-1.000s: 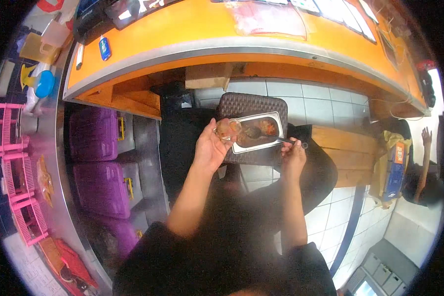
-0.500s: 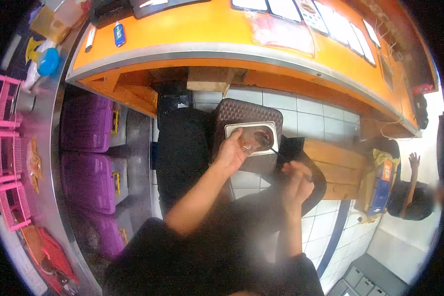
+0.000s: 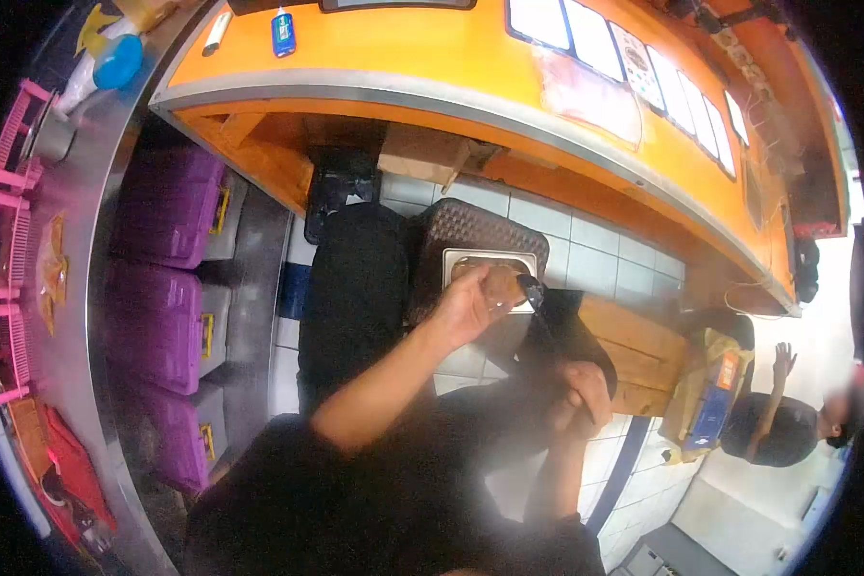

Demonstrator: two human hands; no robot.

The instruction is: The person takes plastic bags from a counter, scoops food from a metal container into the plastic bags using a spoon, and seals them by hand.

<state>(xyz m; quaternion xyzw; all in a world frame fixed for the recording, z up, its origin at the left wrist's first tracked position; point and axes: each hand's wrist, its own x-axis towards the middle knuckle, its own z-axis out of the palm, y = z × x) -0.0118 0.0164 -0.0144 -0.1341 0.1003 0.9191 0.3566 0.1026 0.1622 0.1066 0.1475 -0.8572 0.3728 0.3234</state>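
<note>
Black is the spoon (image 3: 531,289) that the right hand (image 3: 582,398) holds, and the left hand (image 3: 465,314) holds a small see-through cup (image 3: 502,287) right by the spoon's tip, in the middle of the frame. Just behind the cup, a metal pan (image 3: 490,253) sits on a brown woven stool (image 3: 485,224). An orange tabletop (image 3: 403,50) runs across the top, and purple boxes (image 3: 154,331) are on the left.

Centre of frame: the left hand (image 3: 463,312) holds a small clear container (image 3: 502,288) over a metal pan (image 3: 490,253) on a brown woven stool (image 3: 480,223). Lower right of centre: the right hand (image 3: 580,396) grips a dark spoon (image 3: 533,290), its head just beside the container. Top: orange desk (image 3: 422,53). Left: purple bins (image 3: 168,211).
</note>
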